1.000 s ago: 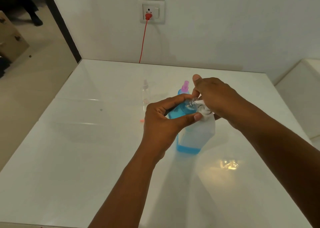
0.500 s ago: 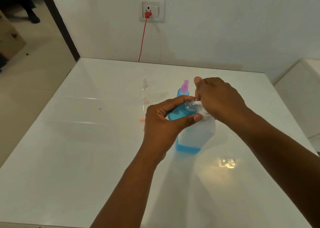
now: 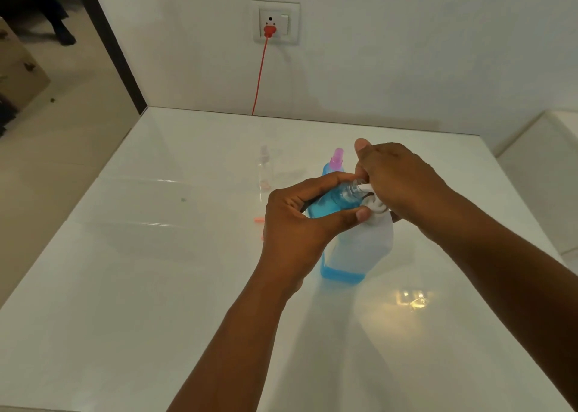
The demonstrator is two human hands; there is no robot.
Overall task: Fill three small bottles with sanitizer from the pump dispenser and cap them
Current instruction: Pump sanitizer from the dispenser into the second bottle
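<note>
Mid-frame: left hand gripping tilted blue-filled bottle, mouth at nozzle of dispenser; right hand curled over pump. Capped bottle behind, clear bottle further left.

- Left hand is raised at mid-frame, with the fingers and thumb curled round a small bottle.
- Right hand is just beside it, knuckles up and thumb pointing up, pressing on the pump.
- Both bare forearms reach in from the lower edge.
</note>
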